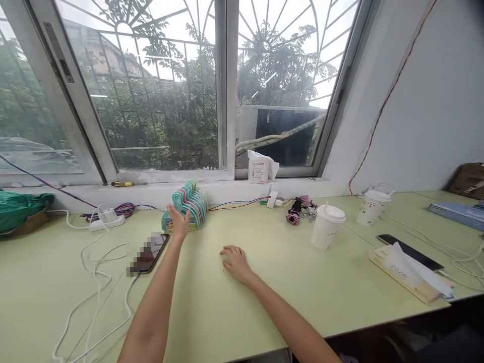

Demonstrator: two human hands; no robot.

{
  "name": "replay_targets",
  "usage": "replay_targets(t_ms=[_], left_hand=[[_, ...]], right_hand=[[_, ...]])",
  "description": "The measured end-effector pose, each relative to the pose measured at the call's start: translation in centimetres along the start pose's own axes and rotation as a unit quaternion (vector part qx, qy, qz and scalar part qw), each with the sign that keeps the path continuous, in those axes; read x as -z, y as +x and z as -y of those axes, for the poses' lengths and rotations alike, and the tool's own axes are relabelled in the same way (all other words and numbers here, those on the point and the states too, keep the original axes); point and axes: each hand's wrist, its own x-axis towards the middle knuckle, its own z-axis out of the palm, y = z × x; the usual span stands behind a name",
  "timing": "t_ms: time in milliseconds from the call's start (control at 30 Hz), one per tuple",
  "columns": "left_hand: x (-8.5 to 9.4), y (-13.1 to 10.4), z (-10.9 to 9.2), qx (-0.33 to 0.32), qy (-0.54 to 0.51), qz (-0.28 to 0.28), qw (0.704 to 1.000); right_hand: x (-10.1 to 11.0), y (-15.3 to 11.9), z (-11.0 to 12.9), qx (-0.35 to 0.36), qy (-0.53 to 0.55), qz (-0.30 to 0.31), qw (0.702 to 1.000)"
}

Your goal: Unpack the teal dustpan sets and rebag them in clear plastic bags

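Note:
My left hand (178, 223) is raised at the front left of a row of packs (194, 201), its fingers stretched and thumb apart. The packs are teal and pink with curved tops, stand upright close together and look wrapped in clear plastic. Whether my fingers touch them I cannot tell. Flat on the pale green table (212, 302) rests my right hand (235, 263), fingers spread a little and holding nothing. A dark phone (153, 252) with a white cable lies just left of my left forearm.
White cables (99, 282) run from a power strip (108, 222) at left. To the right stand two lidded white cups (327, 229), a folded umbrella (293, 212), a tissue pack (406, 275) and another phone (410, 251). A yellow screwdriver (122, 184) lies on the window ledge.

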Motion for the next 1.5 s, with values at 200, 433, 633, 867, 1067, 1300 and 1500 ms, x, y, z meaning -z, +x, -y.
replay_targets(t_ms=[200, 433, 633, 867, 1067, 1300, 1500], left_hand=[[-1.9, -2.0, 2.0, -0.048, 0.09, 0.039, 0.994], [-1.9, -2.6, 3.0, -0.029, 0.116, 0.093, 0.988], [-0.7, -4.9, 0.8, -0.038, 0.113, -0.013, 0.993], [0.1, -11.0, 0.0, 0.125, 0.082, 0.058, 0.987], [0.9, -13.4, 0.4, 0.18, -0.019, 0.143, 0.973], [2.5, -12.2, 0.0, 0.234, 0.036, 0.102, 0.966], [3.2, -11.7, 0.4, 0.25, 0.009, 0.096, 0.964]], right_hand=[[0.0, 0.0, 0.0, -0.007, -0.008, 0.006, 1.0], [-0.1, -0.1, -0.3, -0.007, -0.012, 0.022, 1.0], [0.2, -0.2, -0.3, -0.009, -0.014, 0.027, 0.999], [0.4, -0.3, -0.4, -0.005, -0.026, 0.038, 0.999], [0.3, -0.6, -0.4, 0.005, -0.05, 0.046, 0.998], [-0.4, 1.0, -0.6, -0.082, 0.083, -0.026, 0.993], [-0.9, 10.9, 2.6, -0.042, 0.154, -0.029, 0.987]])
